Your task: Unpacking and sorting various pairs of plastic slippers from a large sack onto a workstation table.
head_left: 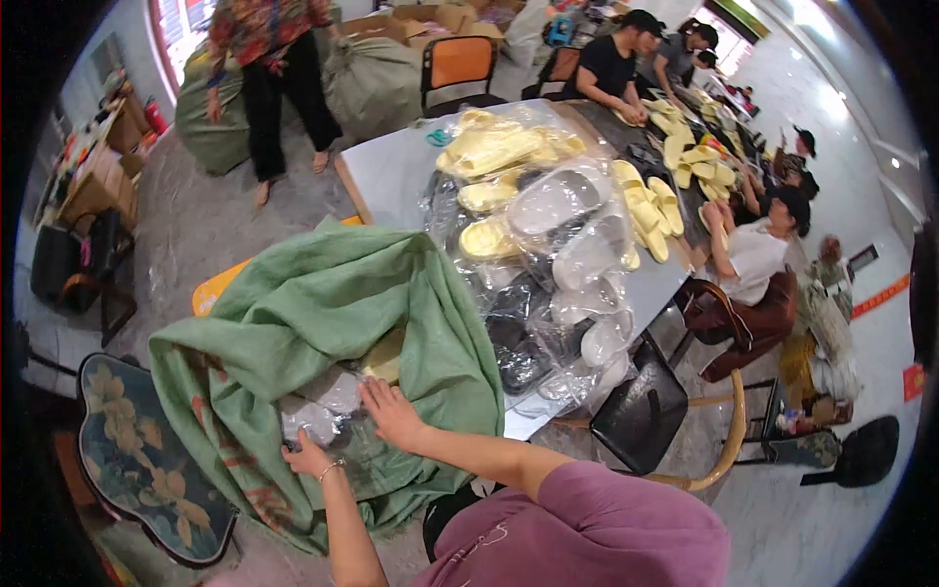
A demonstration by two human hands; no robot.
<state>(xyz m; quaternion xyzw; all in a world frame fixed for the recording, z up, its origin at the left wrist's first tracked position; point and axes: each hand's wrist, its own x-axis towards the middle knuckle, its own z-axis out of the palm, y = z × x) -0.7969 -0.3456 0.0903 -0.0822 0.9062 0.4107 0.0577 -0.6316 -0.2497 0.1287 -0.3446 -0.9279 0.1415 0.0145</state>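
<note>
A large green woven sack [323,279] stands in front of me with its mouth spread wide. Inside lie pale slippers in clear plastic [333,396] and a yellow slipper [384,357]. My left hand [311,456], with a bracelet at the wrist, touches the near edge of the pale wrapped slippers, thumb apart from the fingers. Beside the yellow slipper, my right hand [391,411] rests open over the contents with its fingers spread. What lies deeper in the sack is hidden.
A table [391,186] holds heaped bagged slippers [558,201], with loose yellow slippers [646,210] beyond. A black-seated chair [641,406] stands right; a floral-backed chair [147,455] is left. Several people sit along the tables; one person [279,78] stands near full sacks [372,88].
</note>
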